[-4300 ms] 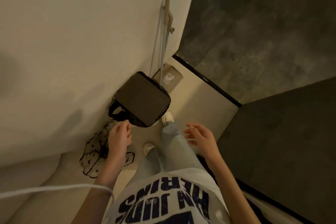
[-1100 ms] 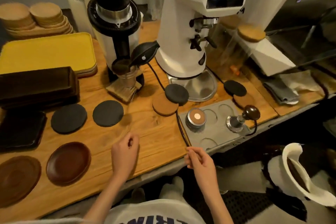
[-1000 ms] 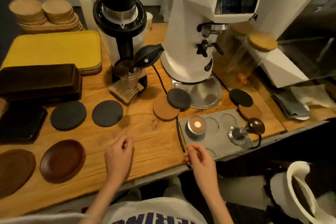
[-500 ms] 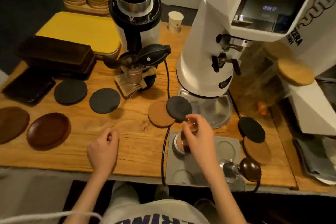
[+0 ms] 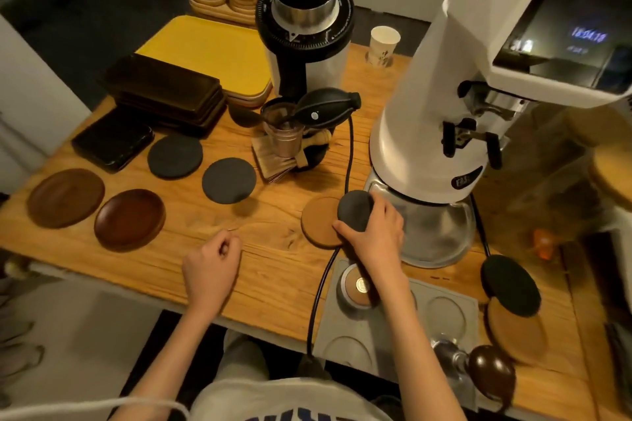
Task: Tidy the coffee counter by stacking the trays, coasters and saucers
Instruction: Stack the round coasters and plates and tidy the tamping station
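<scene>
Right hand [image 5: 371,232]: curled over the dark coaster [image 5: 354,210], thumb at its near rim, probably for lifting.
Dark coaster: lay overlapping a cork coaster [image 5: 318,224] beside the white grinder [image 5: 431,133].
Left hand [image 5: 210,268]: loosely curled, empty, rested on the surface [image 5: 273,270].
Wooden saucers [image 5: 129,218]: side by side, unstacked, near the dark tray stack [image 5: 164,92].

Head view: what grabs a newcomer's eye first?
The right hand grips a dark grey round coaster overlapping a round cork coaster, centre, at the foot of the tall white grinder. At far left, a bright yellow rectangular tray stands out beyond stacked dark wooden trays.
</scene>
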Demonstrator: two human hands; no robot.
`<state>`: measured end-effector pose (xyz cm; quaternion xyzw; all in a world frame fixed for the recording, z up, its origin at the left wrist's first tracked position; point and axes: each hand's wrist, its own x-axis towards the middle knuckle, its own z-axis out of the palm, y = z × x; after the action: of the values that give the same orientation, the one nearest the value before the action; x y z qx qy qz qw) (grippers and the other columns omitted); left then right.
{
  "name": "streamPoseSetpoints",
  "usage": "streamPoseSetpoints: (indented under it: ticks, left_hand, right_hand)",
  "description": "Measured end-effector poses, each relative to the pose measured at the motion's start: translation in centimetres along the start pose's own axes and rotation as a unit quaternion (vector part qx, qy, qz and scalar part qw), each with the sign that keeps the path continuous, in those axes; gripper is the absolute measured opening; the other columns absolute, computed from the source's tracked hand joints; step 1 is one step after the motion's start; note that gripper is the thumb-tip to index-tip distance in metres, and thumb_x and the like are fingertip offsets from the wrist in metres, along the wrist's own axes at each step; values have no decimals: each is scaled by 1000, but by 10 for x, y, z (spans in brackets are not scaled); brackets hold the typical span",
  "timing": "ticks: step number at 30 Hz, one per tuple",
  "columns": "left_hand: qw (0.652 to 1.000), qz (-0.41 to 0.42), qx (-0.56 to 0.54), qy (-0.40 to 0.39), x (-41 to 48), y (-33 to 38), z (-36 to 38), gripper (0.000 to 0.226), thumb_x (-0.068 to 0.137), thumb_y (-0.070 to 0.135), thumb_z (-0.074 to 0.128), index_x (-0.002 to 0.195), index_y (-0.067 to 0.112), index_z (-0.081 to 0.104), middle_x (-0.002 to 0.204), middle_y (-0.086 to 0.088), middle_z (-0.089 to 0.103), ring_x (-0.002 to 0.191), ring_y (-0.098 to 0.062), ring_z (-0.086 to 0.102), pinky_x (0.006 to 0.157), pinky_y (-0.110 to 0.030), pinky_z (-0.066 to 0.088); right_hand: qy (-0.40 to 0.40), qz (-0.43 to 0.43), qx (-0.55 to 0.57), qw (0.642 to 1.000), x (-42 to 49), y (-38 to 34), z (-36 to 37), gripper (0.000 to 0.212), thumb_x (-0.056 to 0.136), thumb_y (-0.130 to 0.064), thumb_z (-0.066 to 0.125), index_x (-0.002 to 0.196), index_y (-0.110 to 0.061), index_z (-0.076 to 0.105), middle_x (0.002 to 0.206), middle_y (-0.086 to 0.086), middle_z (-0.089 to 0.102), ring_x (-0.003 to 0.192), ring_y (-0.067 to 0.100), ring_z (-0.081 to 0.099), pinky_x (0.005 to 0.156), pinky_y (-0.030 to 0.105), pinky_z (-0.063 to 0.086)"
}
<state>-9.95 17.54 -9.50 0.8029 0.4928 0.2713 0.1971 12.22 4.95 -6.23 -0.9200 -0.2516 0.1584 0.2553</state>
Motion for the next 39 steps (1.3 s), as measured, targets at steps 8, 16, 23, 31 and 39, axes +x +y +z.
streamPoseSetpoints:
  ticks: [8,16,23,31,39]
  left_hand:
    - [1000,5,10,-13,0,2,-2,34,85,19,48,55,5,52,42,-15,45,37,-33,43,39,-39,35]
    - [999,-13,31,-22,-1,-2,3,35,94,13,55,59,7,53,45,-12,47,41,-31,45,44,-40,39]
    - [998,-1,56,-23,-2,-2,4,33,94,15,55,61,14,51,46,-7,47,41,-28,46,47,-38,42]
    - [999,15,16,-39,-19,25,15,34,94,18,55,60,14,50,46,-5,46,40,-25,45,45,-34,41]
    - [998,37,10,-49,-17,33,26,34,94,15,56,60,12,54,43,-5,46,37,-23,45,43,-25,34]
  right_hand:
    - [-5,55,69,996,0,-5,-8,103,68,-46,85,149,-23,25,147,16,31,136,33,24,108,44,32]
    - [22,71,72,995,-27,12,-87,112,66,-62,79,152,-23,19,152,14,26,140,33,18,110,46,30]
    - [31,153,21,988,-50,77,-149,115,64,-74,72,153,-22,21,152,17,24,140,38,16,111,52,28]
    - [48,234,-17,971,-47,143,-152,108,68,-70,72,150,-15,30,146,23,31,135,39,24,105,46,33]
    - [40,241,-49,968,-31,168,-134,109,67,-69,74,147,-7,34,144,25,33,136,39,24,108,43,30]
